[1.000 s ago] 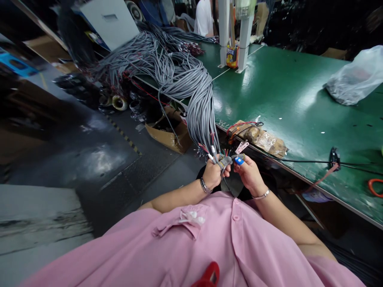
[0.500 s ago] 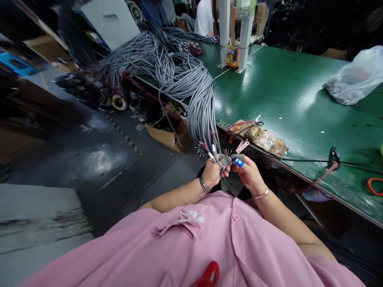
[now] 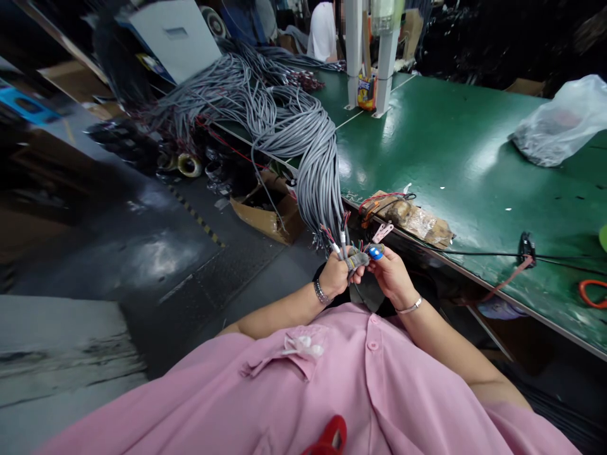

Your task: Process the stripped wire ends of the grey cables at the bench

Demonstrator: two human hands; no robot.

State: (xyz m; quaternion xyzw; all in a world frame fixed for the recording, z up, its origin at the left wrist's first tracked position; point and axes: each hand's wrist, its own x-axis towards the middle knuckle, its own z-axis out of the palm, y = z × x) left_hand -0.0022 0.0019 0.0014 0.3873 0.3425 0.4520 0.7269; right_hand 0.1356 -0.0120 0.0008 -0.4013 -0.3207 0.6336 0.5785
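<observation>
My left hand (image 3: 337, 273) is closed around the ends of a few grey cables (image 3: 342, 239), whose thin red and coloured wires (image 3: 345, 219) stick up above it. Grey finger covers show on its thumb and finger. Against its fingertips sits my right hand (image 3: 389, 270), pinched at the fine coloured wires, with a blue cover (image 3: 376, 253) on the thumb. What exactly lies between the right fingertips is too small to make out. A thick bundle of grey cables (image 3: 315, 170) hangs over the table edge just beyond the hands. A pink clip (image 3: 382, 232) stands close to the right fingers.
A green table (image 3: 446, 145) stretches ahead and right. On its near edge lies a taped block (image 3: 417, 220) with wires. A plastic bag (image 3: 562, 123) and orange-handled scissors (image 3: 590, 294) are to the right. Below the table edge is a cardboard box (image 3: 265, 215). White posts (image 3: 385, 69) rise at the back.
My right fingers have drawn in closer to the left hand's fingertips, and the blue thumb cover has shifted slightly left and up. The cable ends in my left hand have tilted a little right.
</observation>
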